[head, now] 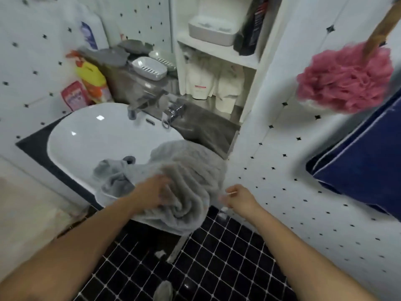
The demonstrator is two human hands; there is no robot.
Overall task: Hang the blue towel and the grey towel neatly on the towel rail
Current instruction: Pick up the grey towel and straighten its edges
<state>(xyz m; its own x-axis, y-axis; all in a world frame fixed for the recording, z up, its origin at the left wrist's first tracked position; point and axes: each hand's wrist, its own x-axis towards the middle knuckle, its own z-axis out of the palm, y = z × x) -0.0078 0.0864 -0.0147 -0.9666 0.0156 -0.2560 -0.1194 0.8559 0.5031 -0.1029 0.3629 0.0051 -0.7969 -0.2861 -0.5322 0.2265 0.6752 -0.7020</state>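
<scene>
Lower centre, the plush, ribbed grey towel (pixel 191 170) lies bunched over the glossy white sink (pixel 97 137) rim. The left hand (pixel 155 192) rests on its folds and the right hand (pixel 238 197) curls just beside it. Blur hides both grips, so I cannot tell their state. The flat navy blue towel (pixel 364 170) hangs at right.

White basin (pixel 71 135) set in a dark tabletop (pixel 32 144), lower left to centre; grey towel (pixel 191 161) bunched on the basin's near right rim, part in the bowl, part hanging over the front edge. Grey ledge (pixel 130 83) behind the basin, upper left, carries a white soap dish (pixel 149 68). Niche shelf (pixel 217 51), top centre, holds a white tray (pixel 210 31) and a dark bottle (pixel 251 25); black-tiled floor (pixel 217 268) at bottom.
</scene>
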